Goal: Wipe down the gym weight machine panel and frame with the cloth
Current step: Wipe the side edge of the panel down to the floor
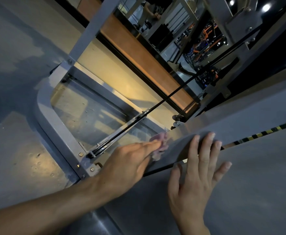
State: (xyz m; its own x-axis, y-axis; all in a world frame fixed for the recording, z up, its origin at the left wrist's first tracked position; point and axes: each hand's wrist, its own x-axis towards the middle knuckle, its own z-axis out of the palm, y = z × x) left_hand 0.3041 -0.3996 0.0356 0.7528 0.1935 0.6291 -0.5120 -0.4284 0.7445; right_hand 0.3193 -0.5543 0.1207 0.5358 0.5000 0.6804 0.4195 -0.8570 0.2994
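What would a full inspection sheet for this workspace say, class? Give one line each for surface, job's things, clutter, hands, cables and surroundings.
Surface: grey machine panel, its edge running diagonally across the view.
Job's things: pinkish cloth pressed against the panel's edge beside the clear guard; grey frame bolted around the guard.
Clutter: nothing seen.
Hands: left hand holds the cloth at its fingertips; right hand lies flat on the panel, fingers spread.
Cables: black cable runs diagonally from the frame's bottom bracket up to the mechanism.
Surroundings: yellow-black hazard strip on the panel; mirror behind, reflecting gym equipment.
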